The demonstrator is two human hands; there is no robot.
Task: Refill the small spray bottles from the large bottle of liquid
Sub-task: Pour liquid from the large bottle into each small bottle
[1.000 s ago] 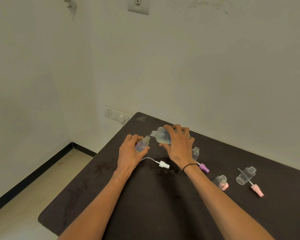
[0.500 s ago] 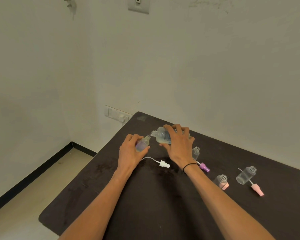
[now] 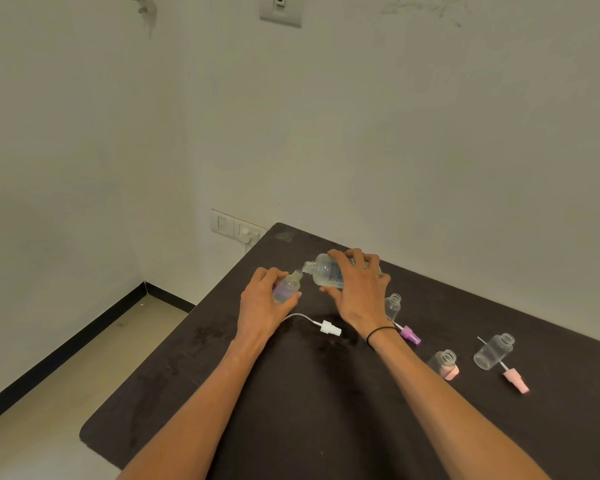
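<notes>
Large bottle being held tilted by right hand, mouth at neck of small spray bottle, being gripped by left hand above worktop. Pose unchanged since second ago: pouring judged continuing. Three empty bottles being left waiting.

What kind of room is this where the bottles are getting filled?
Probably a plain room in a home or small workspace, though I can't be sure. It has bare white walls, a switch panel by the corner, a pale floor with a black skirting strip, and one dark table.
</notes>
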